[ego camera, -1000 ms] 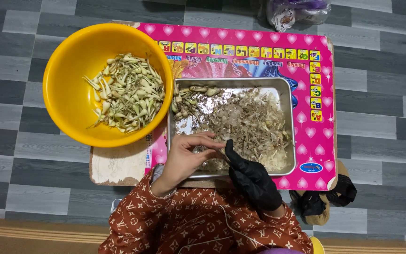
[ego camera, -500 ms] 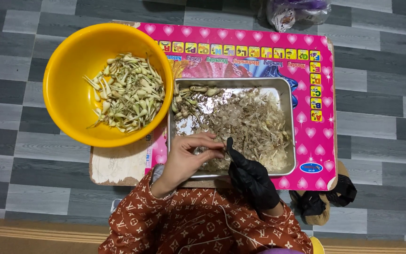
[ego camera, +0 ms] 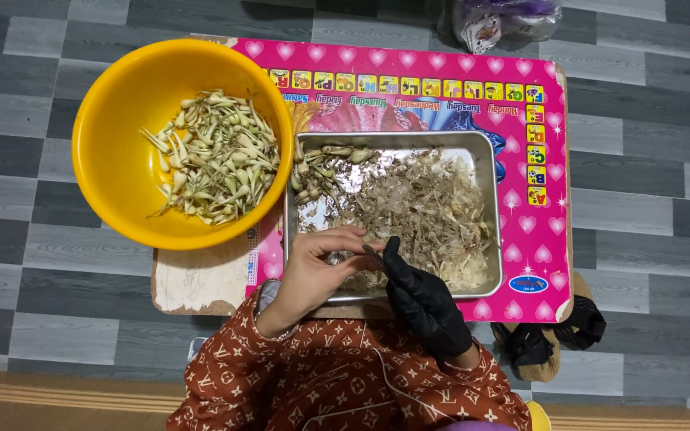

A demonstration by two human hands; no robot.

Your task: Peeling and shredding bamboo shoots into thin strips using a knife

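There is one view, from a camera worn on the person's head, looking almost straight down. It sits fairly near the work: the small table (ego camera: pixel 201 279) fills the middle of the frame, with grey floor tiles (ego camera: pixel 640 183) round it on the left, right and far sides. The person's own patterned sleeves (ego camera: pixel 281 383) enter from the near edge, and both hands sit just near of centre. The far edge cuts off a plastic bag (ego camera: pixel 505 20). No second view shares this scene.
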